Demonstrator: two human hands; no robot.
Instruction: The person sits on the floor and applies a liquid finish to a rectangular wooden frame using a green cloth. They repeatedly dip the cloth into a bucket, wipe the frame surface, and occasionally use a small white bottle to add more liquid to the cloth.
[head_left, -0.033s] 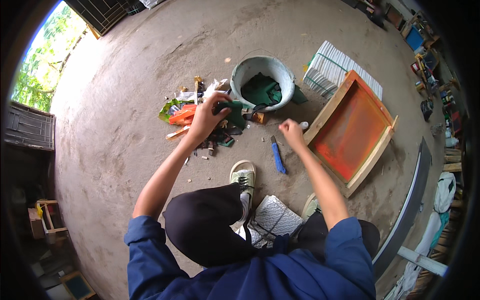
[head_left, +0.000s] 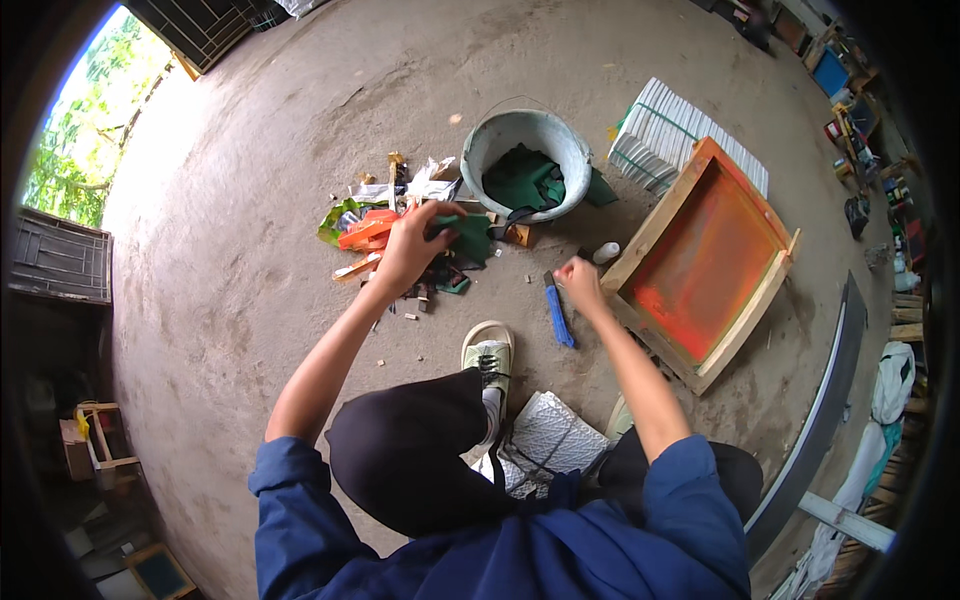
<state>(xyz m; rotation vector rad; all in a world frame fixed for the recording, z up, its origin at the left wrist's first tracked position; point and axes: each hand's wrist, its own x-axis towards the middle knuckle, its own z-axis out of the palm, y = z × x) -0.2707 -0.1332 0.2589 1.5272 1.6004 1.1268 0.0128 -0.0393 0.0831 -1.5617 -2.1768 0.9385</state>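
My left hand is over the scrap pile, its thumb and fingers curled round the edge of a dark green cloth scrap. Beside it lie orange scraps and crumpled silvery-white wrapping. My right hand is closed low over the floor, fingertips pinched together; whatever is in them, if anything, is hidden. Just left of those fingertips lies a blue-handled utility knife, apparently not gripped. A small white bottle lies beyond the right hand. More green cloth fills the bottom of a grey-green bucket.
A wooden screen-printing frame with orange-stained mesh leans at right against a strapped stack of white slabs. Between my feet sits a folded silvery sheet. Far right is a long dark panel; cluttered shelves line that side.
My right hand has moved slightly down and left, closer to the knife, uncovering more of the white bottle. My left hand has shifted slightly downward with the green scrap.
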